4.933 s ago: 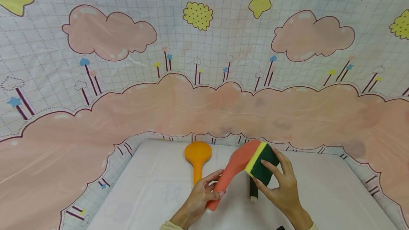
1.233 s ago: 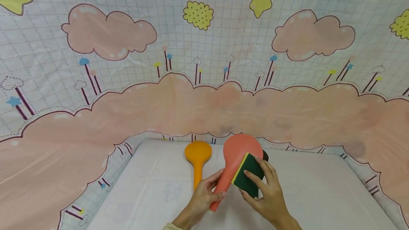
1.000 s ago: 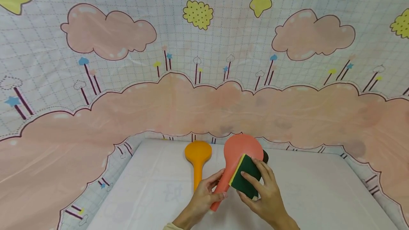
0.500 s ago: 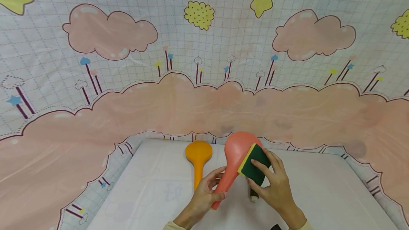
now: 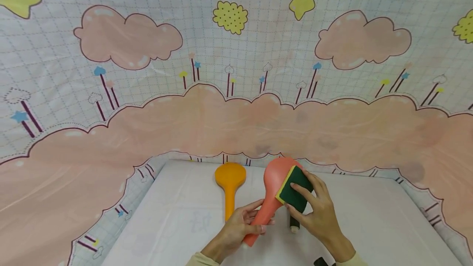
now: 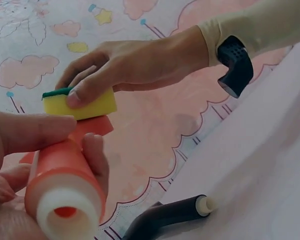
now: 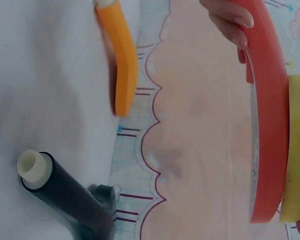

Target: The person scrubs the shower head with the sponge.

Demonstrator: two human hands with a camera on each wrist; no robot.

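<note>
Gripping the red paddle [image 5: 275, 188], left hand [image 5: 236, 231]; right hand [image 5: 318, 212] presses sponge [image 5: 292, 190] on it

— How are your hands placed?
— My left hand [image 5: 236, 230] is low and near me, fingers and thumb curled in a tight grip. My right hand [image 5: 314, 210] reaches forward, fingers pressing flat, thumb pinching underneath.

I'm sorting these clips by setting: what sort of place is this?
Probably a staged tabletop set, not a real kitchen: a white table backed by a cartoon cloud backdrop, with only paddle-shaped utensils and a sponge.
</note>
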